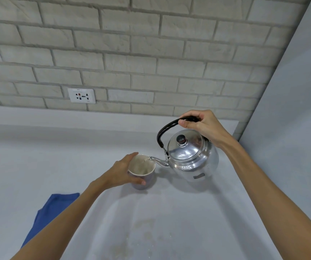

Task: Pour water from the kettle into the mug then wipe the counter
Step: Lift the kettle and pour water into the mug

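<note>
Over the grey bench (pixel 169 212), right hand (pixel 201 126) grips the steel kettle (pixel 192 156) by its black handle, likely heavy; left hand (pixel 122 173) clasps the ceramic mug (pixel 142 172)

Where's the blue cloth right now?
The blue cloth lies on the counter at lower left, partly under the left forearm, nearer the person than the mug.

The kettle (pixel 193 162) is shiny silver with a black handle (pixel 166 129) and dark lid knob (pixel 181 139). The mug (pixel 143 173) is cream inside, purplish outside. A blue cloth (pixel 51 209) lies on the pale grey worktop (pixel 169 222); the wall (pixel 132 53) shows off-white bricks.
</note>
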